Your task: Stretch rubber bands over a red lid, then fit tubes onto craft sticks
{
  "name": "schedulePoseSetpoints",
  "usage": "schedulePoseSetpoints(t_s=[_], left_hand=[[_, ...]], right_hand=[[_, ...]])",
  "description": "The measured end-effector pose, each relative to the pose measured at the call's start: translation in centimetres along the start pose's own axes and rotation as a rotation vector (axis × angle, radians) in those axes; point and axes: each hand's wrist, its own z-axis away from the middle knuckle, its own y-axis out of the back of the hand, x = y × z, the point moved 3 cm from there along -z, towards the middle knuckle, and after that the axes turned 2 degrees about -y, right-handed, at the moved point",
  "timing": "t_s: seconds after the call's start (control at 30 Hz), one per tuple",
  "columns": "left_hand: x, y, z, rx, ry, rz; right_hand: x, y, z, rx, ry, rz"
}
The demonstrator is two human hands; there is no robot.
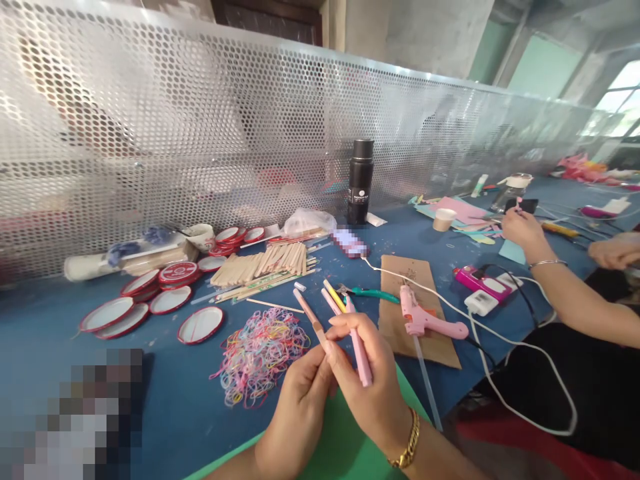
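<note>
In front of me, my left hand (303, 393) is closed in a pinch around the lower end of a slim brown marker-like stick (307, 311). The thumb and fingers of my right hand (367, 373) meet it at the same end. A pink marker (359, 350) is also held between the fingers of my right hand, slanting downward. Just beyond my fingertips are a yellow marker (334, 295) and another pink one (330, 301), partly hidden. Beneath both hands lies a green sheet (345, 440). To the left sits a heap of colourful small rubber bands (263, 357).
A pink glue gun (425, 321) rests on cardboard (393, 313), near teal-handled pliers (375, 293). Wooden sticks (260, 263) and red-rimmed lids (200, 325) lie left. A black bottle (361, 183) stands behind. A co-worker's hand (525, 230) and white cable (530, 343) are right.
</note>
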Motion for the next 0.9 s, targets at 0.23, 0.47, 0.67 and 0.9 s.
schedulePoseSetpoints(t_s=[0.23,0.47,0.67,0.9], left_hand=[[0.29,-0.05,0.34,-0.055,-0.017,-0.034],[-0.1,-0.07,0.54,-0.047,-0.023,-0.029],[-0.15,-0.09,0.54,-0.046,-0.013,-0.031],[-0.37,-0.04,0.52,-0.052,-0.015,-0.032]], right_hand=[[0.0,0.06,-0.04,-0.001,-0.079,-0.099],[-0.07,-0.1,0.05,-0.01,-0.074,-0.1],[0.08,-0.15,0.08,-0.018,-0.08,-0.1],[0.43,-0.31,0.18,-0.037,-0.119,-0.098]])
